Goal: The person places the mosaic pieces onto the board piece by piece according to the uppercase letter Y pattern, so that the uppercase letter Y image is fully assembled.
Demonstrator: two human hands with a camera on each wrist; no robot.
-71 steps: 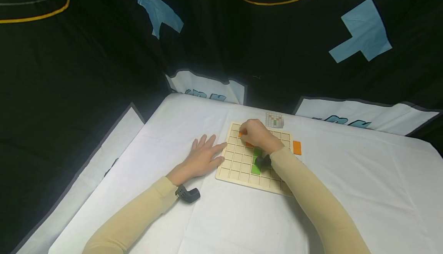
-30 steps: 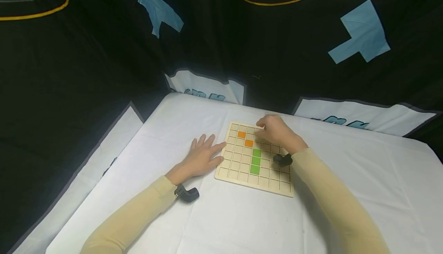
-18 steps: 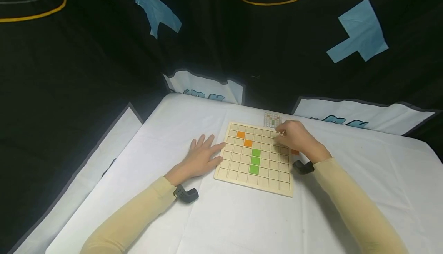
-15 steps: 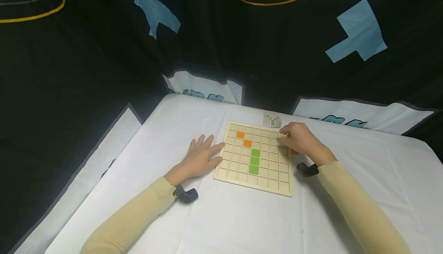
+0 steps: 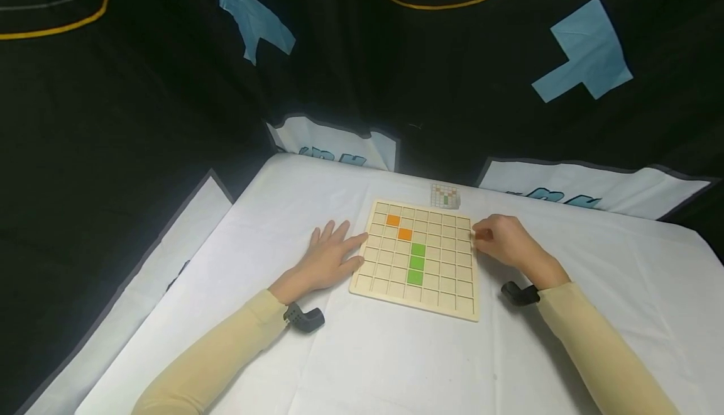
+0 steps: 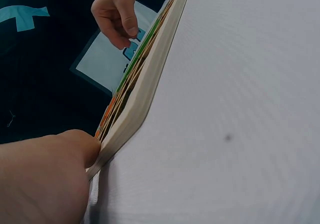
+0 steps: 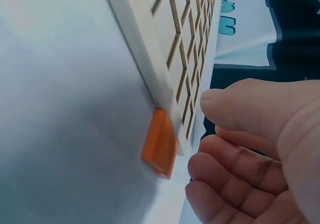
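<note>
A pale wooden grid board lies on the white table. Set in its cells are an orange tile, a second orange tile diagonally below it and a column of green tiles. My left hand rests on the cloth with fingers spread, forefinger and thumb at the board's left edge. Just past the right edge hovers my right hand, fingers loosely bent and thumb apart, holding nothing. In the right wrist view, an orange piece lies on the table against the board's side, near those fingers; the head view hides it.
Behind the board lies a small printed grid card with coloured squares. A black curtain with blue patches hangs beyond the table. Each wrist wears a dark camera, such as the left wrist's camera.
My right hand has drawn back from the upper left orange tile, across the board to its right side, uncovering both orange tiles and the green ones. My left hand has stayed put.
</note>
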